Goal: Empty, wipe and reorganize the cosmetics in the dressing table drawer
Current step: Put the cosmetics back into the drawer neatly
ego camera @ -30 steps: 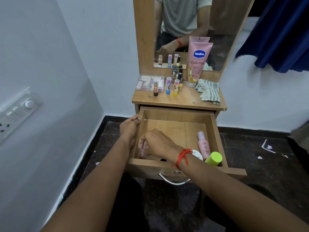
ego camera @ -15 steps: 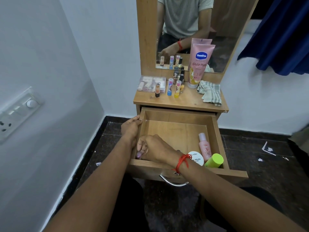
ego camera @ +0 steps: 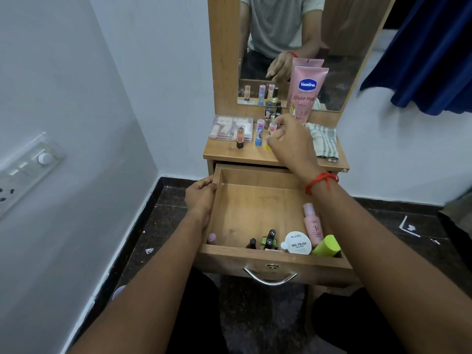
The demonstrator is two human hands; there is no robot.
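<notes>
The wooden drawer [ego camera: 255,215] is pulled out. Along its front lie a pink cap [ego camera: 211,237], dark small bottles [ego camera: 268,238], a white nail polish remover tub [ego camera: 297,242], a pink bottle [ego camera: 313,226] and a green tube [ego camera: 327,246]. My left hand [ego camera: 200,198] grips the drawer's left wall. My right hand [ego camera: 291,141] hovers over the table top [ego camera: 229,154] beside a pink-capped yellow tube [ego camera: 272,129]. Its fingers are curled with the back toward me, so anything in them is hidden.
On the table top stand a clear makeup box [ego camera: 229,127], an orange lipstick [ego camera: 240,137], a blue tube [ego camera: 260,132], small bottles, a pink Vaseline tube [ego camera: 305,93] and a checked cloth [ego camera: 324,143]. A mirror [ego camera: 293,34] rises behind. A white wall is close on the left.
My right hand rose from the drawer's front left corner and moved up to the table top by the small tubes. My left hand stayed on the drawer's left wall.
</notes>
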